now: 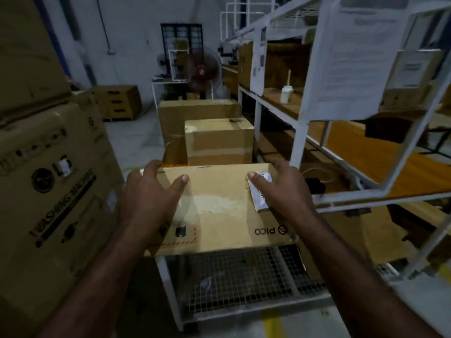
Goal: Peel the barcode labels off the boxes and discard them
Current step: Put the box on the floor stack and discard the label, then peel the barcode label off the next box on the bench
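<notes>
Both grips clamped the box (219, 215): left grip (148, 193) on its left edge, right grip (288, 191) at the far right corner, thumb on the curling label (261, 202). Likely best was a steady left and a slow, low peel.

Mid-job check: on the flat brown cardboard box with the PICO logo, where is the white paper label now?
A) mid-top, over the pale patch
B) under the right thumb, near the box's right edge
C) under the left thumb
B: the white paper label lies near the right edge of the flat brown cardboard box, under the thumb of the right hand.
</notes>
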Motion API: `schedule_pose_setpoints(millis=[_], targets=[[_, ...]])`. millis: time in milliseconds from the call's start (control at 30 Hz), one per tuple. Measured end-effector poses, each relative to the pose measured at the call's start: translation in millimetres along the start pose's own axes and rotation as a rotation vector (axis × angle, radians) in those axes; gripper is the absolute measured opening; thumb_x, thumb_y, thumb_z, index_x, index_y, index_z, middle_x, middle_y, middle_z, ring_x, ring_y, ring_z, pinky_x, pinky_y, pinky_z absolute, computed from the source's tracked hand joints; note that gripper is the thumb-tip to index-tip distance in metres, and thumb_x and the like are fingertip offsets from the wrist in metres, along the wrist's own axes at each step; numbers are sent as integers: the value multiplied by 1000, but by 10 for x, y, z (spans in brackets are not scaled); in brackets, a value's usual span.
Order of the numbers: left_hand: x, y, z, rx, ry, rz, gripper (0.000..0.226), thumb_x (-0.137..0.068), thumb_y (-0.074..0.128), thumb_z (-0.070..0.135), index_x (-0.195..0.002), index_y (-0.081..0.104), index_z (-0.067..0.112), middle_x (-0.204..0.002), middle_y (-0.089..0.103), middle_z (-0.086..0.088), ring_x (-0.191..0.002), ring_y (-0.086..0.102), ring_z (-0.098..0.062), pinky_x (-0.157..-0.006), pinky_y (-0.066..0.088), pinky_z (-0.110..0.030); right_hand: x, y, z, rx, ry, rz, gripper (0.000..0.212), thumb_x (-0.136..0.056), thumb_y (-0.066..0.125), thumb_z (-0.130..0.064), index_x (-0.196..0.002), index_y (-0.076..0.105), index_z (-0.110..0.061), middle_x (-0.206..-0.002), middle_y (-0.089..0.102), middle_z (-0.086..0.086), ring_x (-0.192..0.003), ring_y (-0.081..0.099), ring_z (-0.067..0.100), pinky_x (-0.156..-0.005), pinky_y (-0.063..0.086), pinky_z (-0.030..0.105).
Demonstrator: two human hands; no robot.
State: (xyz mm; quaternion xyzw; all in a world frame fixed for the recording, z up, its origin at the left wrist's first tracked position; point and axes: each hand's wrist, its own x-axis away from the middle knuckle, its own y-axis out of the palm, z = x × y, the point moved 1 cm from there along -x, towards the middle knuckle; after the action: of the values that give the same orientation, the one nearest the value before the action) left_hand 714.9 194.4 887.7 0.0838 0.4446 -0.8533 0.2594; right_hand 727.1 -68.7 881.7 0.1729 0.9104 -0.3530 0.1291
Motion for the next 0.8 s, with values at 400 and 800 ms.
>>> schedule_pose_setpoints(millis=[400,800], targets=[[-1504,827,234,-46,-57,-61,74,-78,52,74,-140,43,35,-131,52,-11,-119,51,-35,-90,53,-52,-1681,802,229,53,-18,-20,71,-83,50,-71,-139,50,-28,-141,53,6,-125,54,26,-95,50,40],[-2520,1455,413,-294,293,-188,58,-91,48,60,-144,38,38,-156,26,-5,-141,27,-33,-112,28,-53,-2461,1409,349,163,-73,46,45,-96,46,-38,-140,51,-30,-152,36,2,-139,39,23,-107,43,42]])
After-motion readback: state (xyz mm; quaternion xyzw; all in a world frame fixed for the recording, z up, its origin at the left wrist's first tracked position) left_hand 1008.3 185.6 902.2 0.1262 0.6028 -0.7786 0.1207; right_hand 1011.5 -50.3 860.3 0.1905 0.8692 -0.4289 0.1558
